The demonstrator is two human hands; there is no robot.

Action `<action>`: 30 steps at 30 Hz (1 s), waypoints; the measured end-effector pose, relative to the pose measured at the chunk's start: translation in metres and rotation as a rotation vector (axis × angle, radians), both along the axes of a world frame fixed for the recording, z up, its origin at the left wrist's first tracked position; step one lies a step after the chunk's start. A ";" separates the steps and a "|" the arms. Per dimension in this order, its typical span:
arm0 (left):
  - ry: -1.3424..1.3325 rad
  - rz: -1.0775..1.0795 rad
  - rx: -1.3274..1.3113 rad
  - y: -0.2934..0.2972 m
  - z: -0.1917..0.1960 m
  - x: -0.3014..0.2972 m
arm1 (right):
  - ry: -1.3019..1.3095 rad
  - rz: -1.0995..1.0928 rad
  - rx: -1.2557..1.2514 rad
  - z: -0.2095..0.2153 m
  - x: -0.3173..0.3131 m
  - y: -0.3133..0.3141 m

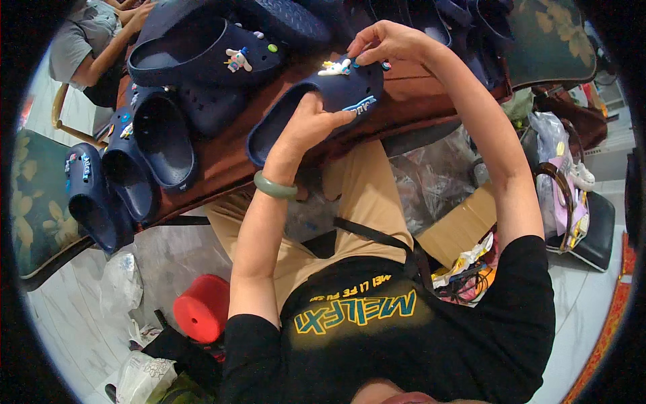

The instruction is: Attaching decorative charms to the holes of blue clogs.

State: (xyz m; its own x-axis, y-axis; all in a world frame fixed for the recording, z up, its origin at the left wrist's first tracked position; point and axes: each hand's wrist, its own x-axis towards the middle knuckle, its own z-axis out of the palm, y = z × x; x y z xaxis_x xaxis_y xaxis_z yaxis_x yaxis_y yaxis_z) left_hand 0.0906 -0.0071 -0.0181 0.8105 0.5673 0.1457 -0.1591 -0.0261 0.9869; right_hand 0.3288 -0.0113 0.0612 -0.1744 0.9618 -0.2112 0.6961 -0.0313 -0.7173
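A navy foam clog point(363, 86) with cut-out holes lies on the brown-covered table in front of me, its toe pointing right. My left hand point(313, 124), below a green bangle point(275, 186), grips it at the opening, with fingers inside and thumb on the upper. My right hand point(389, 44) pinches thumb and forefinger together at the far side of the toe; whatever is between them is too small to make out. Beside those fingertips sits a white cartoon charm point(334, 68). A blue-and-white lettered charm point(360, 105) is fixed on the near side.
A larger-looking navy clog point(202, 57) with charms stands upper left, and several more line the table's left edge point(101, 195). Another person point(91, 47) sits at far left. A red spool point(200, 308), cardboard point(461, 222) and a bag-laden chair point(572, 202) surround my seat.
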 end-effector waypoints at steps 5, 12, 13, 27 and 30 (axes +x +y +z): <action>-0.030 -0.019 0.001 -0.005 0.006 -0.004 | 0.039 -0.056 -0.120 0.002 -0.006 0.001; -0.052 -0.027 0.102 -0.009 0.002 -0.005 | -0.110 0.101 -0.234 0.010 -0.005 -0.006; -0.053 -0.024 0.097 -0.008 0.001 -0.005 | -0.087 0.114 -0.225 0.006 -0.005 -0.008; -0.021 -0.104 0.044 -0.002 -0.003 -0.003 | -0.065 -0.181 -0.100 0.005 -0.049 -0.039; 0.070 -0.080 0.000 -0.001 0.007 -0.002 | 0.118 -0.219 -0.102 -0.004 -0.034 -0.042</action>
State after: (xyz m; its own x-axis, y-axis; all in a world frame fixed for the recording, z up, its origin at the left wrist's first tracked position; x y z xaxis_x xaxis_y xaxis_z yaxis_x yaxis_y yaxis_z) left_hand 0.0887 -0.0082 -0.0109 0.8612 0.5006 0.0875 -0.0918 -0.0160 0.9956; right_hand 0.2951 -0.0532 0.0576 0.0067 0.9540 -0.2997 0.5765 -0.2486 -0.7783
